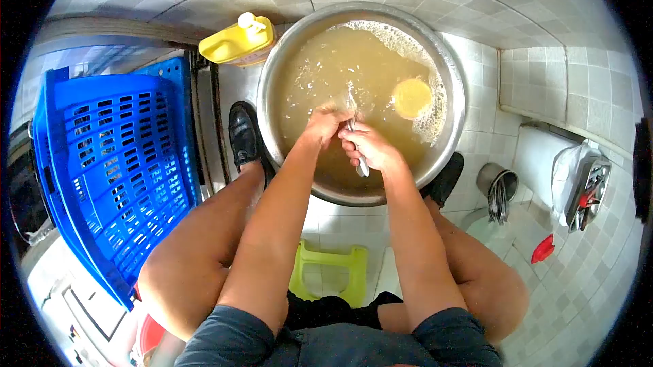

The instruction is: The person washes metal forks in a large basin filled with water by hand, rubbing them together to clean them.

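Note:
A large metal basin (267,105) full of cloudy brownish water stands between my feet, with foam along its right side. Over the water, my right hand (365,144) is closed around a shiny metal spoon (363,167), one end of which sticks out below my fist. My left hand (329,122) grips the same utensil farther up, its fingers partly blurred and close to my right hand. Whether there is one piece or more in my hands is hard to make out. A round yellow object (412,98) floats right of my hands.
A yellow jug with a white cap (238,40) stands behind the basin at the left. A blue plastic crate (129,156) leans at the left. At the right are a metal pot with utensils (497,180) and a cutlery tray (590,193). A green stool (330,258) is below me.

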A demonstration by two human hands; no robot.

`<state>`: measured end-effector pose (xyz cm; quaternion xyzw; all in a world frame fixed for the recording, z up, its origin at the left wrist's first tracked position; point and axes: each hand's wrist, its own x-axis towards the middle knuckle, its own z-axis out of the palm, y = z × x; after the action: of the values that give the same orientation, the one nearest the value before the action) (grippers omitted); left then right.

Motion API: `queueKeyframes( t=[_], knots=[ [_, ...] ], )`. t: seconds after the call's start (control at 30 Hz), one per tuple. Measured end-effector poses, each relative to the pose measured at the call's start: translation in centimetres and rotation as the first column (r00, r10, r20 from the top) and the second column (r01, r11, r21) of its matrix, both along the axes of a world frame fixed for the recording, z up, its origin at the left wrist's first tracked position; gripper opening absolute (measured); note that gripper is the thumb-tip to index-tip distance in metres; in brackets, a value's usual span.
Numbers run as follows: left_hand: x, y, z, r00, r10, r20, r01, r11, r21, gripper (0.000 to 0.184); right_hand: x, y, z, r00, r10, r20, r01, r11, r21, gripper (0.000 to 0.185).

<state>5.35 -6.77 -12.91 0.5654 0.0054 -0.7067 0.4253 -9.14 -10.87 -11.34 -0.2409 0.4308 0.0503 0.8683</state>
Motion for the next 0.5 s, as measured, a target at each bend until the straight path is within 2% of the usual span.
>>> queueKeyframes(
  t=[0.07, 0.13, 0.2, 0.23, 0.27, 0.33, 0.37, 0.4, 0.47, 0.5],
  knots=[
    [0.0, -0.7, 0.7, 0.966, 0.254, 0.036, -0.249, 0.961, -0.120, 0.006, -0.1, -0.5, 0.9, 0.999, 0.017, 0.037, -0.018, 0.999, 0.028, 0.013],
    [0.4, -1.4, 1.5, 0.958, 0.275, 0.083, -0.263, 0.955, -0.136, 0.004, 0.0, -0.7, 1.4, 0.999, -0.004, 0.049, 0.003, 0.999, 0.033, 0.016],
    [0.7, -2.1, 2.1, 0.934, 0.288, 0.210, -0.246, 0.947, -0.205, 0.010, 0.1, -1.1, 1.9, 0.996, 0.074, 0.049, -0.073, 0.997, -0.024, 0.019],
    [0.6, -2.3, 2.3, 0.910, 0.291, 0.296, -0.231, 0.947, -0.222, 0.023, 0.1, -1.4, 2.3, 0.996, 0.075, 0.050, -0.074, 0.997, -0.026, 0.019],
    [0.8, -2.5, 2.5, 0.909, 0.293, 0.296, -0.232, 0.947, -0.224, 0.023, 0.0, -1.6, 2.6, 0.991, 0.102, 0.083, -0.102, 0.995, -0.010, 0.021],
    [1.5, -2.7, 2.4, 0.795, 0.209, 0.570, -0.147, 0.977, -0.155, 0.037, 0.0, -2.0, 3.3, 0.985, 0.130, 0.116, -0.132, 0.991, 0.003, 0.023],
    [1.6, -2.7, 2.4, 0.760, 0.199, 0.618, -0.149, 0.980, -0.132, 0.048, 0.1, -2.2, 3.7, 0.984, 0.140, 0.108, -0.141, 0.990, -0.003, 0.023],
    [1.7, -2.4, 1.9, 0.762, 0.200, 0.616, -0.149, 0.980, -0.133, 0.048, 0.0, -2.2, 3.8, 0.984, 0.150, 0.100, -0.150, 0.989, -0.010, 0.024],
    [2.2, -2.1, 0.9, 0.672, 0.148, 0.726, -0.126, 0.988, -0.085, 0.051, -0.2, -2.2, 3.7, 0.992, 0.119, 0.048, -0.116, 0.992, -0.057, 0.023],
    [2.4, -2.0, 1.9, 0.734, 0.060, 0.677, -0.093, 0.996, 0.013, 0.047, -0.2, -2.1, 3.3, 0.996, 0.084, 0.002, -0.083, 0.991, -0.102, 0.022]
  ],
)
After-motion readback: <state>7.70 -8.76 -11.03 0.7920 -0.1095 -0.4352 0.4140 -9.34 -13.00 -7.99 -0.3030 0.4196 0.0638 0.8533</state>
